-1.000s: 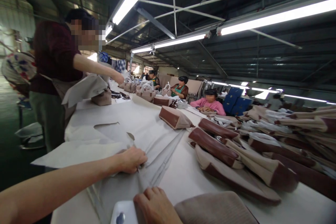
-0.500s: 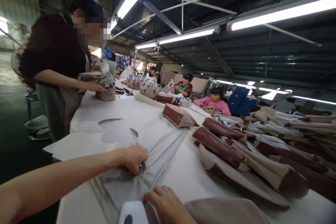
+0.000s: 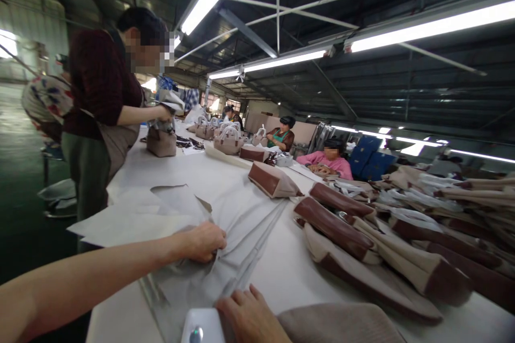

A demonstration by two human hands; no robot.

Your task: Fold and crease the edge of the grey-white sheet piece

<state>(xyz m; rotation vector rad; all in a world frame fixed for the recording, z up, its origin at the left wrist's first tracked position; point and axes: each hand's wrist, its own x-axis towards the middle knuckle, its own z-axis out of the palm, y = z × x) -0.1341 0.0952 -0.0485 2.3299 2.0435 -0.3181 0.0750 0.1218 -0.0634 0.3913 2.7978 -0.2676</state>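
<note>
Two hands: left hand [image 3: 203, 242] on paper sheets [image 3: 225, 209], right hand [image 3: 249, 319] nearby.

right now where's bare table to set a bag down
Bare table lies between the grey paper under the left hand and the pile of bags. More shows beyond the paper, before the co-worker's bag. The right side is crowded. The right hand fills the near edge.
</note>
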